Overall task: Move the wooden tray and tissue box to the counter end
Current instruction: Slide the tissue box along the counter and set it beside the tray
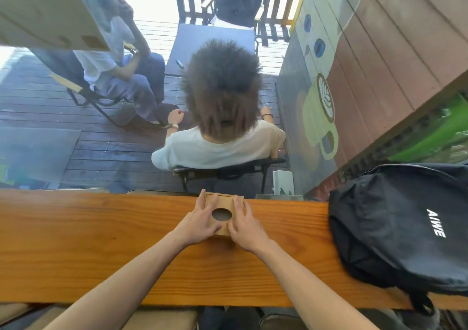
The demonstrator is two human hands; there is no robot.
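A small wooden tissue box (pixel 222 204) with an oval hole in its top sits on the wooden counter (pixel 101 241), close to the far edge by the window. My left hand (pixel 200 222) grips its left side, thumb on the near edge and fingers along the top. My right hand (pixel 244 224) holds its right side the same way. No wooden tray is visible.
A black backpack (pixel 400 228) lies on the counter to the right, reaching past the near edge. Behind the glass a person sits in a chair (pixel 228 170) right beyond the box, and another person sits further left. The counter stretches bare to the left.
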